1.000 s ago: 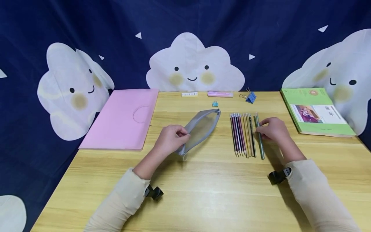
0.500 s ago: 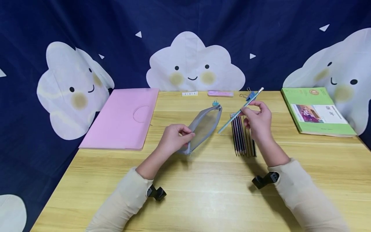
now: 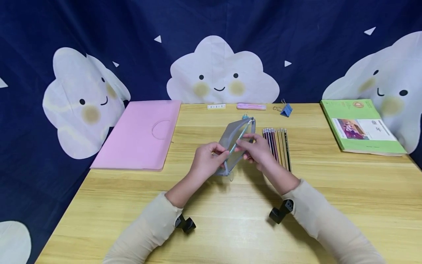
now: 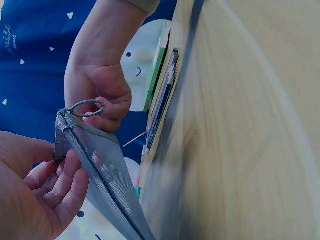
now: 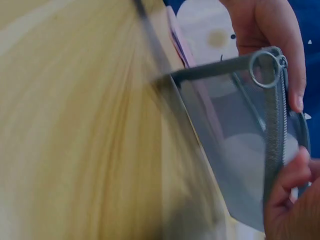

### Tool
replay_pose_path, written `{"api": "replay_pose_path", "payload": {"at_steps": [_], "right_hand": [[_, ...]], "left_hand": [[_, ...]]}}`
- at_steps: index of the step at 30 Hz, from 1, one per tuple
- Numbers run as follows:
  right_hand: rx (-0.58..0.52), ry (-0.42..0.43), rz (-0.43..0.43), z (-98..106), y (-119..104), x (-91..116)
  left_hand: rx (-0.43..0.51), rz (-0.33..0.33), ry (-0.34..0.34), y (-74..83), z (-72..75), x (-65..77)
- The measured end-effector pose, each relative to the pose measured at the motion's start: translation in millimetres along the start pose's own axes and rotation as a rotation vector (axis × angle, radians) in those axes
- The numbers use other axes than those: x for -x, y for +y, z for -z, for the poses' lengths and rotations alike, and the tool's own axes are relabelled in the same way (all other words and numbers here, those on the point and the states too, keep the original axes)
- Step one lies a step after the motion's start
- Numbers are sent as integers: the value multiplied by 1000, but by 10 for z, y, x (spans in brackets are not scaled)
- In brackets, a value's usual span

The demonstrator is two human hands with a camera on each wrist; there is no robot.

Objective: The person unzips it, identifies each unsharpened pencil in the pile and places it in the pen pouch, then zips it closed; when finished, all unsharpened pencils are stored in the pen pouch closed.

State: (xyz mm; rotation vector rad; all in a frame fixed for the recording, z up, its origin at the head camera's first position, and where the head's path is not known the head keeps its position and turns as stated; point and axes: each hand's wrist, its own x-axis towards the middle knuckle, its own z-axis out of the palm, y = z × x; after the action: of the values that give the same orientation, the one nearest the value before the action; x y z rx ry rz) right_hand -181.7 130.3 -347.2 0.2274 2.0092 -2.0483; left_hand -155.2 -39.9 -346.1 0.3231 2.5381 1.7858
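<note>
My left hand (image 3: 205, 159) pinches the edge of a grey mesh zip pouch (image 3: 227, 138) near its lower corner and holds it up, tilted, with its mouth apart. A zip pull ring (image 5: 264, 70) hangs at that corner. My right hand (image 3: 258, 149) pinches a pale blue-green pencil (image 3: 244, 129) between thumb and fingers, slanting within the pouch's mouth. In the right wrist view, the pencil (image 5: 250, 102) shows through the mesh. To the right of the pouch lies a row of several pencils (image 3: 282, 148), dark striped and golden ones, partly covered by my right hand.
A pink folder (image 3: 138, 135) lies on the left, a green book (image 3: 349, 110) on the right. Along the back are a small white block (image 3: 216, 106), a pink case (image 3: 251, 106) and a blue binder clip (image 3: 286, 110). A teal clip (image 3: 245, 116) peeks out behind the pouch.
My right hand has lifted the blue-green pencil from the right end of the row and carried it left to the pouch. The left hand and pouch have shifted slightly right.
</note>
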Motion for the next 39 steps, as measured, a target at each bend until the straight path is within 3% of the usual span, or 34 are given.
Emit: {"api": "replay_pose_path", "payload": {"at_steps": [4,7,10,14,18,23,27,39], "right_hand": [[49,-137,-26,55,-34,21],[53,-146,18,166,-65,45],[100,-78,112,363,-103,52],[259,112,189,742,-145,28],[439,206,132,1134,-126,-6],[641,133,4,1436,-20,-46],[710,91,-55,1505,71,-94],[817,79,-49,1468,134,-135]], "left_hand": [[6,16,-1,-8,-9,1],[11,27,15,3,0,0],[26,44,22,5,15,-3],[36,51,24,-4,36,-2],[36,42,40,-7,50,4],[43,39,55,-9,59,13],[44,37,53,-11,55,16],[54,41,52,-17,51,15]]}}
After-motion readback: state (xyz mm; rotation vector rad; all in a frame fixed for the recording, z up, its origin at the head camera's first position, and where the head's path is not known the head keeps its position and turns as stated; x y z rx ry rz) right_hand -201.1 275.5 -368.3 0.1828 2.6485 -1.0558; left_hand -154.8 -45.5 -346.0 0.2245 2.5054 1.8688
